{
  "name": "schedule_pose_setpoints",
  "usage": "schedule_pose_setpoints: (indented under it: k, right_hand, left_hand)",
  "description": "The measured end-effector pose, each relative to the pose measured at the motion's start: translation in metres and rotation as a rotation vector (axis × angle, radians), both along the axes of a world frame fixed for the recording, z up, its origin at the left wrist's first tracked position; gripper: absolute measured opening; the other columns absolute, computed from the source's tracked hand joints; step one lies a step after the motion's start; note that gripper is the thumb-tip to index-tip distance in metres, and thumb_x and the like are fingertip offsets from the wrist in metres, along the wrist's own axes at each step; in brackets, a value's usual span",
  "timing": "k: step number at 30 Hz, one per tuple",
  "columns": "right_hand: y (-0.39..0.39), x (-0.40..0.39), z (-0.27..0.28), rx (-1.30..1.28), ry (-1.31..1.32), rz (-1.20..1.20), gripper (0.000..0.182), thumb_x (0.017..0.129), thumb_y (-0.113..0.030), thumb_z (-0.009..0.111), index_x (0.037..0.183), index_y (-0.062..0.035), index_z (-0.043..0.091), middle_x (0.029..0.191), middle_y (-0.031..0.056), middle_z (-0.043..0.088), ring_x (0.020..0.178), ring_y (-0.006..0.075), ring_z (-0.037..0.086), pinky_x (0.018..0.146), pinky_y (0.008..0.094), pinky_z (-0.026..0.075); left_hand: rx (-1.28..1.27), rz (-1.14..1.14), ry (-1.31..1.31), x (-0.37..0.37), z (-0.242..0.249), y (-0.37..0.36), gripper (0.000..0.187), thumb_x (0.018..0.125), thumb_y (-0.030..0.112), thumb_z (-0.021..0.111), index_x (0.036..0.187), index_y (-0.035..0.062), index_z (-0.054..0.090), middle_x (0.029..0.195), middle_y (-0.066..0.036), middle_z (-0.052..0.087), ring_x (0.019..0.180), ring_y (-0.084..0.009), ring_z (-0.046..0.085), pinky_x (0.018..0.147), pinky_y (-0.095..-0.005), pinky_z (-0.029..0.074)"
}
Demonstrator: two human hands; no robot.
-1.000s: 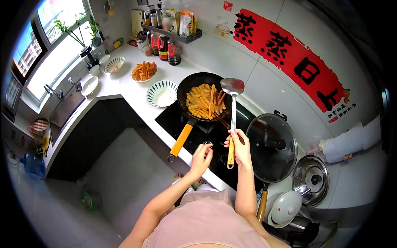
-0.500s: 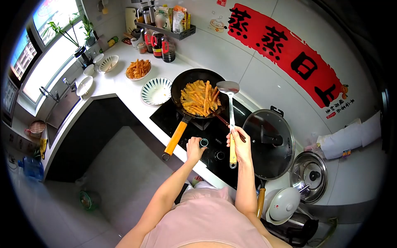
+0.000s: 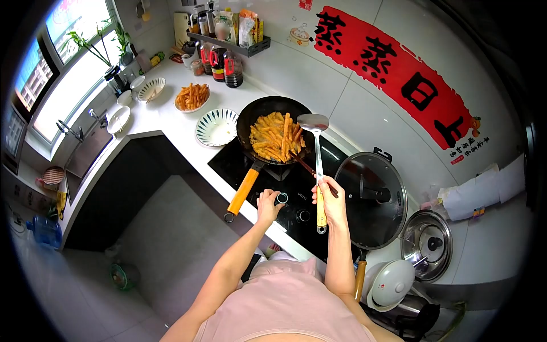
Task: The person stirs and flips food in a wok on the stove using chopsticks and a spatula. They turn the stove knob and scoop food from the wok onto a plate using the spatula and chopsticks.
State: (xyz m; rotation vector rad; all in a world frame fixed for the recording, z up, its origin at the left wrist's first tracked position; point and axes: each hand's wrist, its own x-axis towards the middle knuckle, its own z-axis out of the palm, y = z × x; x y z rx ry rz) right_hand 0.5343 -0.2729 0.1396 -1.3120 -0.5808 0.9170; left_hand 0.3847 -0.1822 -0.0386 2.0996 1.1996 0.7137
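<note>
My left hand (image 3: 268,206) is closed around a round stove knob (image 3: 282,198) at the front of the black gas cooktop (image 3: 228,161). In my right hand (image 3: 331,200) are a metal wok spatula (image 3: 313,122) with a wooden grip and a pair of dark chopsticks (image 3: 304,165). The spatula's head is raised beside the wok's right rim, while the chopsticks' far ends reach down to the food. Golden fried strips (image 3: 272,137) fill the black wok (image 3: 263,106), which sits on the left burner with its wooden handle towards me.
Left of the wok stand a striped bowl (image 3: 217,126) and a plate of fried strips (image 3: 192,97). A large pan with a glass lid (image 3: 370,176) covers the right burner. Further right are a steel lid (image 3: 426,246) and a white lidded pot (image 3: 393,283). Bottles (image 3: 233,71) line the back wall.
The view has shifted very slightly. Both hands keep their holds, and the wok and food look the same.
</note>
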Motion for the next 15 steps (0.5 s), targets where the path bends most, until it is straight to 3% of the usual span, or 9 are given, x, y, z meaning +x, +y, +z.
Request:
schedule_pose_setpoints:
  k: [10, 12, 15]
  right_hand:
    - [0.001, -0.003, 0.000, -0.004, -0.005, -0.003, 0.026, 0.095, -0.023, 0.058, 0.110, -0.0021, 0.062, 0.074, 0.0040, 0.060, 0.060, 0.0090, 0.057, 0.053, 0.0217, 0.050]
    - [0.002, -0.005, 0.001, -0.006, 0.011, -0.011, 0.027, 0.095, -0.023, 0.058, 0.109, -0.0014, 0.063, 0.074, 0.0031, 0.060, 0.061, 0.0086, 0.057, 0.054, 0.0210, 0.049]
    - [0.003, -0.006, 0.002, -0.029, -0.025, -0.030, 0.026, 0.095, -0.022, 0.058, 0.109, -0.0016, 0.063, 0.074, 0.0033, 0.060, 0.061, 0.0089, 0.057, 0.054, 0.0211, 0.049]
  left_hand:
    - [0.023, -0.014, 0.006, -0.001, 0.000, -0.001, 0.054, 0.060, 0.013, 0.083, 0.110, 0.0115, 0.064, 0.101, -0.007, 0.054, 0.100, -0.0269, 0.051, 0.085, -0.0387, 0.038]
    - [0.005, 0.060, 0.052, -0.001, 0.013, -0.009, 0.053, 0.069, 0.012, 0.078, 0.118, 0.0096, 0.059, 0.108, -0.007, 0.053, 0.105, -0.0270, 0.050, 0.088, -0.0382, 0.038]
    - [-0.114, 0.026, -0.138, -0.006, 0.057, -0.028, 0.044, 0.081, 0.012, 0.066, 0.123, 0.0065, 0.055, 0.098, -0.010, 0.058, 0.094, -0.0270, 0.056, 0.087, -0.0388, 0.042]
